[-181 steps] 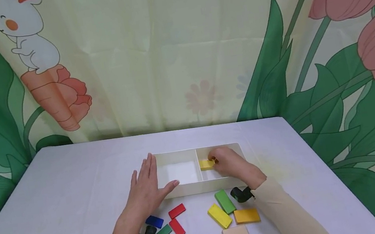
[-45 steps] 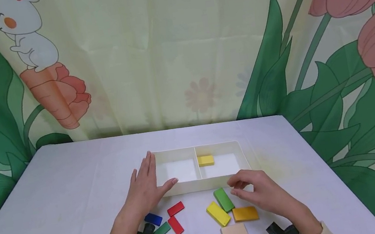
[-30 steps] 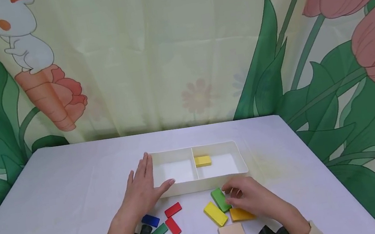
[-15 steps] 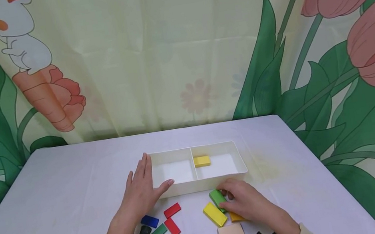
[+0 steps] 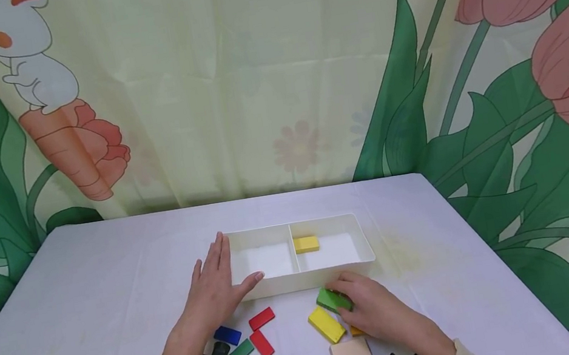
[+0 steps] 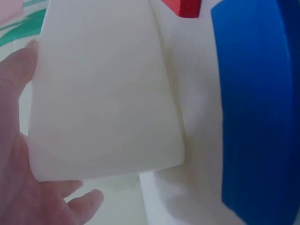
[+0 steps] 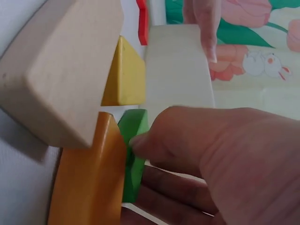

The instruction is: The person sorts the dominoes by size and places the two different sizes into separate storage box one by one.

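A white two-compartment box (image 5: 305, 281) stands mid-table with a yellow block (image 5: 307, 244) in its right compartment, against the divider. My left hand (image 5: 212, 286) rests on the box's left end, fingers straight along it and thumb out over the front rim. Just in front of the box, my right hand (image 5: 372, 302) pinches a green block (image 5: 330, 300) between thumb and fingers. That hand partly covers an orange block (image 7: 91, 173), seen close up in the right wrist view. A second yellow block (image 5: 327, 325) lies beside the green one.
A plain wooden block (image 5: 350, 353) lies nearest the front on the right. Thinner pieces lie near my left wrist: blue (image 5: 228, 335), dark green (image 5: 240, 354) and two red pieces (image 5: 261, 318). White cloth (image 5: 103, 290) covers the table; a printed curtain (image 5: 227, 88) hangs behind.
My right hand has left the yellow block in the box, come down to the green block and gripped it. The green block has turned slightly. My left hand stays on the box.
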`<state>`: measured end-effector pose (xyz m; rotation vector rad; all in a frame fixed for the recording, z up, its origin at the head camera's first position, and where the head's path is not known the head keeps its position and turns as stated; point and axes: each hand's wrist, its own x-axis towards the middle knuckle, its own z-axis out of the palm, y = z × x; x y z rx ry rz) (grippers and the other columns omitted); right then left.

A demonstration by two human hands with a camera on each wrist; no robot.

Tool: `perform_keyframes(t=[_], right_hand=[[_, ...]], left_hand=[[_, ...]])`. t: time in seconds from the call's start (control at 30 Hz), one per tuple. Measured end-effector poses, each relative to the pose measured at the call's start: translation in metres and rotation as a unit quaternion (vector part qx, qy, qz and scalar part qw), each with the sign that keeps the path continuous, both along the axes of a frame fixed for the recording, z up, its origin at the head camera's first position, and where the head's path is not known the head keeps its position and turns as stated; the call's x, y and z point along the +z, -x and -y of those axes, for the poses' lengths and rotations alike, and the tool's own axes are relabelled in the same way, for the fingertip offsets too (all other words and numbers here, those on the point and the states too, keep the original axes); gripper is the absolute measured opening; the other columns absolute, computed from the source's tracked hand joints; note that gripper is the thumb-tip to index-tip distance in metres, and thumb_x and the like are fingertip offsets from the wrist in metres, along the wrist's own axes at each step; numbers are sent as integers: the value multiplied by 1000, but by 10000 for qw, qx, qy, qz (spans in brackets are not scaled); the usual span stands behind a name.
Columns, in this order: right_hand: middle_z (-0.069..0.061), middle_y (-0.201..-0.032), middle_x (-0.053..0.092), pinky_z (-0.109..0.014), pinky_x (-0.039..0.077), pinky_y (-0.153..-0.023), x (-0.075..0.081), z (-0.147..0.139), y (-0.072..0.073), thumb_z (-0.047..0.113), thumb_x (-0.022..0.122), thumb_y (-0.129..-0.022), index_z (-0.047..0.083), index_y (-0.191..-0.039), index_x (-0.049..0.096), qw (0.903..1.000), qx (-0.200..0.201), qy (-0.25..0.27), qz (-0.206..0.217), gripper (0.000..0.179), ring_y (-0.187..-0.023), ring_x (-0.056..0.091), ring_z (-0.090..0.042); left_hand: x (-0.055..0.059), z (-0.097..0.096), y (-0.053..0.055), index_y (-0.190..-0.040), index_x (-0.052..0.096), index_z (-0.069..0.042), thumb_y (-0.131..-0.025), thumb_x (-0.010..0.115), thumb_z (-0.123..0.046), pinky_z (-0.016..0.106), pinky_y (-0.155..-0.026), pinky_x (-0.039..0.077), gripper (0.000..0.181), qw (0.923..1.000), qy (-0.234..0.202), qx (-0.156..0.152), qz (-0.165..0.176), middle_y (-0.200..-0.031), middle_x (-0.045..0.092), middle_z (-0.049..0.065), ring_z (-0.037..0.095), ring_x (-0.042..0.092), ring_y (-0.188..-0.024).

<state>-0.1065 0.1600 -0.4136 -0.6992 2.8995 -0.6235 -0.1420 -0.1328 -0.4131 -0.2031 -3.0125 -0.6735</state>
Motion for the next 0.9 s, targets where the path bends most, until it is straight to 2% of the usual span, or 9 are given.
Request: perform_keyframes(t=[0.1,0.23,0.57,0.9], right_hand=[[2,-114,62,-28,56,-83,2,0,0,2,73,-81,5,-122,67,9998,-133,36,150,41,-93,55,-7],[2,-112,62,-30,57,-85,2,0,1,4,76,-82,6,-117,69,9993,-257,154,239,37,-95,56,-8],[4,-108,62,-28,57,-84,3,-3,4,10,80,-82,9,-113,71,9997,14,244,63,33,-93,57,-6],[5,-107,63,-29,57,-86,1,-4,5,6,80,-81,10,-111,72,9995,-50,261,185,31,-95,58,-8]], left_hand=[[0,0,0,-158,9,0,-87,62,-63,66,-120,14,108,10000,-5,1,20,-166,11,19,40,16,-152],[0,0,0,-158,9,0,-87,62,-63,66,-120,14,108,10000,13,9,29,-166,10,18,40,16,-152],[-1,0,1,-158,10,1,-87,63,-62,66,-120,15,108,10000,-9,2,-58,-166,12,20,40,17,-152],[0,0,0,-158,9,0,-87,62,-63,65,-120,15,108,10000,-4,3,-3,-166,11,19,40,18,-152]])
